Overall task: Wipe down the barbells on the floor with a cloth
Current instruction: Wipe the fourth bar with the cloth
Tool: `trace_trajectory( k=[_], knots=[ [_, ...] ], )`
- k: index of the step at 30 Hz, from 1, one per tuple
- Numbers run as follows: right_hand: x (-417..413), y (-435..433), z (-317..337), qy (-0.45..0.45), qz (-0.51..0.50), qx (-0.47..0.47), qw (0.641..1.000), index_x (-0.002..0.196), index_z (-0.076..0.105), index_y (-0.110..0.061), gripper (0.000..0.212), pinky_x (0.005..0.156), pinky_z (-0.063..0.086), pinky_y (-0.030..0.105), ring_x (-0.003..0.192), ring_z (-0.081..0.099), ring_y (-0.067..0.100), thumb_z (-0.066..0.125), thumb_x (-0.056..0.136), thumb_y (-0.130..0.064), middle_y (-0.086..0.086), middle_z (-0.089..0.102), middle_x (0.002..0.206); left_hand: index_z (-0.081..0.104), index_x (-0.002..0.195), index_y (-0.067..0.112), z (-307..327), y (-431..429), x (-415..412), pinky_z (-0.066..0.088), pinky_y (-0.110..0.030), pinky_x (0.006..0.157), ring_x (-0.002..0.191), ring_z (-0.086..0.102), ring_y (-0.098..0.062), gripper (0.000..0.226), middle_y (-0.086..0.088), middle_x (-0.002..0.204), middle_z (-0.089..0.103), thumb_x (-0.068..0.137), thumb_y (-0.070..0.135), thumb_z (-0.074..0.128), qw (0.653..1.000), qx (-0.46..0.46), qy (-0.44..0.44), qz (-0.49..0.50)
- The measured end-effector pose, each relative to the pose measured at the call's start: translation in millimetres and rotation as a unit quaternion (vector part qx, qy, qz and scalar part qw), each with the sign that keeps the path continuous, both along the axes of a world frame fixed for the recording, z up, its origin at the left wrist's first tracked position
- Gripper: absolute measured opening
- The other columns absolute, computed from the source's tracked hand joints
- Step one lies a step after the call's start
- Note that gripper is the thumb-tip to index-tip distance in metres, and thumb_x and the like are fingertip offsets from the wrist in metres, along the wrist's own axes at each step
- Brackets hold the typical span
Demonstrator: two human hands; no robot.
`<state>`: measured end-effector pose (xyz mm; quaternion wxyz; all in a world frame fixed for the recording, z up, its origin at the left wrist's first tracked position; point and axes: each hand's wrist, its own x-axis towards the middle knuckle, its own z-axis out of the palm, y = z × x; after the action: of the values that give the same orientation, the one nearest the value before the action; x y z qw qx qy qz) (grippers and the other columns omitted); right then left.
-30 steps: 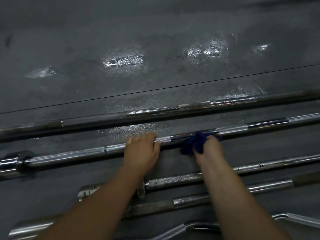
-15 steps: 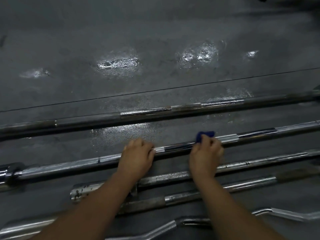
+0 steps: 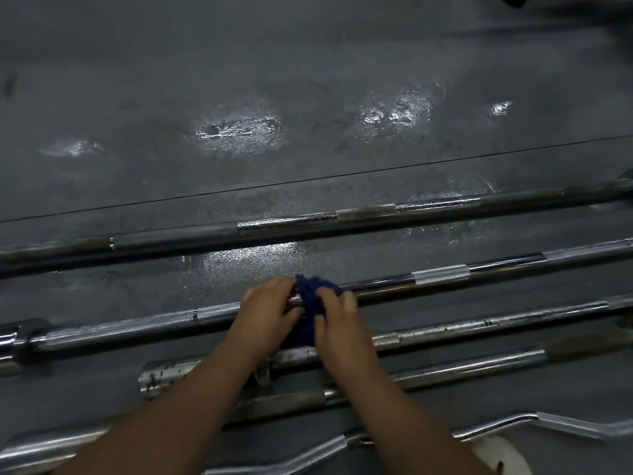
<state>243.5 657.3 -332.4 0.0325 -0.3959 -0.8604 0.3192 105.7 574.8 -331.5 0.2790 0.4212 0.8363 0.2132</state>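
Several barbells lie roughly parallel on the dark floor [image 3: 308, 80], which shows wet, glossy patches. The barbell being worked on [image 3: 438, 274] is second from the far side; it runs from a chrome sleeve at the left edge up toward the right edge.

The dark blue cloth [image 3: 313, 305] is bunched over this barbell's shaft near mid-length and hangs down its near side, lying directly between the two hands.

Left hand [image 3: 269, 308]: fingers curled over the shaft, just left of the cloth and touching it. Whether the fingertips also pinch the cloth cannot be determined.

Right hand [image 3: 339, 320]: fingers and thumb curled round the cloth, gripping its right side against the shaft. The two hands sit close together, nearly meeting at the cloth.

A darker barbell [image 3: 308, 224] lies beyond, apart from the hands. A pitted chrome barbell [image 3: 479, 329] lies under the wrists, with another straight bar [image 3: 472, 370] and a curved bar [image 3: 513, 426] nearer the camera.
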Motion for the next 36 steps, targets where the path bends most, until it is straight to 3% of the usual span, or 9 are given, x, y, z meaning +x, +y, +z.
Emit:
trace_trajectory(
  k=[4,9,16,18,20,23,26,30,36],
  knots=[
    [13.3,37.8,-0.9,0.024,-0.076,-0.005,0.997,0.125,0.056,-0.021,0.035,0.083,0.046,0.033,0.094,0.056,0.026,0.059,0.092,-0.013,0.005,0.047,0.113,0.057,0.129,0.026,-6.2,5.4,-11.6,0.038,-0.043,0.103,0.114,0.056,-0.020,0.050,0.003,0.123,0.060,0.083,0.032,0.077,0.999,0.022,-0.015,0.019],
    [-11.1,55.5,2.8,0.054,-0.171,-0.035,0.983,0.124,0.062,-0.017,0.030,0.080,0.031,0.012,0.089,0.047,0.011,0.058,0.095,-0.014,-0.001,0.043,0.110,0.064,0.110,0.029,-8.5,13.0,-32.3,0.040,-0.043,0.097,0.106,0.053,-0.019,0.031,0.008,0.109,0.060,0.083,0.038,0.076,0.997,0.060,0.050,-0.001],
    [-49.4,107.1,8.1,0.002,-0.304,0.033,0.952,0.119,0.065,-0.016,0.026,0.084,0.034,0.023,0.095,0.051,0.025,0.055,0.096,-0.023,0.010,0.047,0.122,0.062,0.105,0.027,-0.7,-7.9,-55.9,0.043,-0.039,0.083,0.096,0.052,-0.021,0.025,0.006,0.104,0.057,0.082,0.029,0.074,0.984,0.054,0.167,0.024],
    [-58.7,88.9,4.6,-0.033,-0.274,0.106,0.955,0.114,0.067,-0.013,0.025,0.088,0.039,0.032,0.106,0.049,0.033,0.057,0.094,-0.023,0.013,0.053,0.120,0.062,0.106,0.026,-5.4,-22.5,-66.5,0.045,-0.039,0.082,0.096,0.052,-0.021,0.027,0.005,0.105,0.057,0.082,0.028,0.074,0.984,0.051,0.165,0.045],
    [-83.9,43.4,-1.5,-0.028,-0.140,0.148,0.979,0.105,0.067,-0.013,0.019,0.087,0.041,0.040,0.100,0.050,0.035,0.058,0.091,-0.020,0.013,0.059,0.109,0.062,0.107,0.025,-10.4,-30.9,-71.5,0.044,-0.038,0.081,0.095,0.051,-0.021,0.029,0.005,0.103,0.057,0.081,0.028,0.075,0.985,0.048,0.158,0.051],
    [-112.1,-14.9,-1.4,0.005,0.057,0.115,0.992,0.101,0.065,-0.018,0.017,0.083,0.043,0.037,0.095,0.050,0.024,0.057,0.088,-0.024,0.004,0.057,0.103,0.060,0.105,0.022,-14.3,-34.7,-73.0,0.043,-0.039,0.078,0.091,0.051,-0.023,0.032,0.002,0.102,0.056,0.078,0.026,0.077,0.986,0.029,0.158,0.033],
    [-90.7,17.8,-2.8,-0.016,0.032,0.178,0.983,0.097,0.066,-0.015,0.013,0.077,0.045,0.037,0.088,0.053,0.028,0.063,0.085,-0.021,0.007,0.059,0.095,0.059,0.109,0.027,-12.2,-37.6,-76.7,0.045,-0.040,0.082,0.096,0.055,-0.022,0.032,0.005,0.105,0.059,0.082,0.035,0.074,0.990,0.031,0.140,0.015],
    [-57.1,69.9,-4.2,-0.106,-0.230,0.163,0.953,0.106,0.066,-0.006,0.021,0.087,0.041,0.044,0.100,0.051,0.039,0.054,0.092,-0.016,0.019,0.060,0.107,0.060,0.112,0.027,-14.7,-41.7,-77.1,0.043,-0.039,0.084,0.097,0.059,-0.023,0.031,0.006,0.106,0.062,0.087,0.043,0.069,0.992,0.025,0.122,0.016],
    [-92.6,0.5,-3.7,-0.022,0.056,0.200,0.978,0.095,0.065,-0.016,0.015,0.076,0.047,0.039,0.085,0.054,0.028,0.061,0.081,-0.021,0.006,0.062,0.092,0.060,0.116,0.031,-12.8,-35.3,-67.8,0.038,-0.040,0.089,0.101,0.061,-0.022,0.036,0.008,0.110,0.066,0.086,0.049,0.065,0.990,-0.019,0.141,0.010]
  ],
)
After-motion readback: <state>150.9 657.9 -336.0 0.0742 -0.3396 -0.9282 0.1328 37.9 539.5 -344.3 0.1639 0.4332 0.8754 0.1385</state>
